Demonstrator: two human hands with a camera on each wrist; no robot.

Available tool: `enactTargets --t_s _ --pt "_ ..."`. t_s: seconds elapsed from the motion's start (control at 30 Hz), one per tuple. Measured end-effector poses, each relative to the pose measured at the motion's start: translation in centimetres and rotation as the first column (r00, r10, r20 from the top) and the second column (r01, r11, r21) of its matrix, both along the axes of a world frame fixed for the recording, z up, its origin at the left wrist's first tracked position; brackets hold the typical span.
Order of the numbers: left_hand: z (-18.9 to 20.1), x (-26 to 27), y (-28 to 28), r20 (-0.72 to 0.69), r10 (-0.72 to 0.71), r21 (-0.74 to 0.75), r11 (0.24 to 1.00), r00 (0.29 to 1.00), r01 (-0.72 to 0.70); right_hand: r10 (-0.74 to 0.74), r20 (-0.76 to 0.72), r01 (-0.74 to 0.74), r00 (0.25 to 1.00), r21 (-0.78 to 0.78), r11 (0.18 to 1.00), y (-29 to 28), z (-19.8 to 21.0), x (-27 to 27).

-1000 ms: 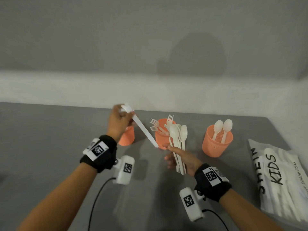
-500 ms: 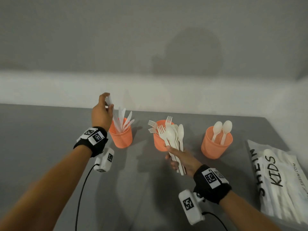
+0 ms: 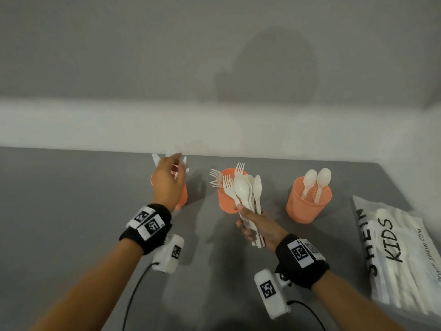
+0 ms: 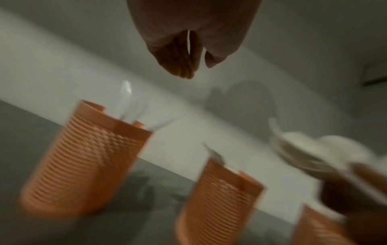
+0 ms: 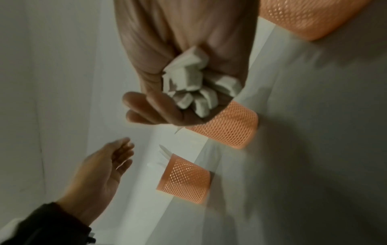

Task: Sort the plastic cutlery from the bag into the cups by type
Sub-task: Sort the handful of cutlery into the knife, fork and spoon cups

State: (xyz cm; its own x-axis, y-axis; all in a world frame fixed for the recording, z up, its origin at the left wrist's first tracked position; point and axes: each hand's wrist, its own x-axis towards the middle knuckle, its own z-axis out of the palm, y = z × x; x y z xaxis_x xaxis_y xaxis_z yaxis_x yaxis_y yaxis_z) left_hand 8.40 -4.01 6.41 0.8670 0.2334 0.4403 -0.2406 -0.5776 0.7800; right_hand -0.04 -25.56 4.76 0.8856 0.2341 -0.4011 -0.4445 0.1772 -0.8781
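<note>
Three orange mesh cups stand in a row on the grey table. The left cup (image 3: 181,197) holds white knives (image 3: 155,158); my left hand (image 3: 168,180) hovers just above and in front of it, fingers relaxed and empty (image 4: 184,66). The middle cup (image 3: 226,201) holds forks (image 3: 216,174). The right cup (image 3: 307,206) holds two spoons (image 3: 317,179). My right hand (image 3: 255,225) grips a bundle of spoons and forks (image 3: 245,189) by the handles in front of the middle cup; the handle ends (image 5: 188,82) show in the right wrist view.
A white plastic bag (image 3: 403,254) printed "SHEIN KIDS", with more cutlery inside, lies at the table's right edge. A pale wall (image 3: 214,68) rises behind the cups. Cables (image 3: 133,299) run from the wrist cameras toward me.
My left hand carried a knife from the bundle to the left cup, let it go there, and now hangs empty over the cup. The right hand has barely moved.
</note>
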Motion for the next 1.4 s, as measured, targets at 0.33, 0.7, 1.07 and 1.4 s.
enactTargets --t_s 0.33,0.7,1.07,1.4 --pt "-1.2 -6.6 -7.4 -0.415 -0.602 -0.620 0.736 0.682 0.273 0.127 0.043 -0.127 0.991 0.001 0.992 1.1 0.1 -0.6" --pt "-1.6 -7.2 -8.5 -0.319 -0.658 -0.845 0.523 0.682 0.108 0.172 0.019 -0.173 0.985 0.055 0.983 0.0 0.7 -1.0" --pt "-1.7 -6.3 -9.2 -0.326 -0.529 -0.801 0.594 0.784 0.067 0.106 0.073 -0.107 0.992 0.012 0.994 0.1 0.4 -0.6" --pt "-0.9 -4.2 -8.8 -0.352 -0.381 -0.785 0.617 0.855 -0.049 -0.044 0.125 0.050 0.991 -0.049 0.998 -0.2 -0.8 -0.5"
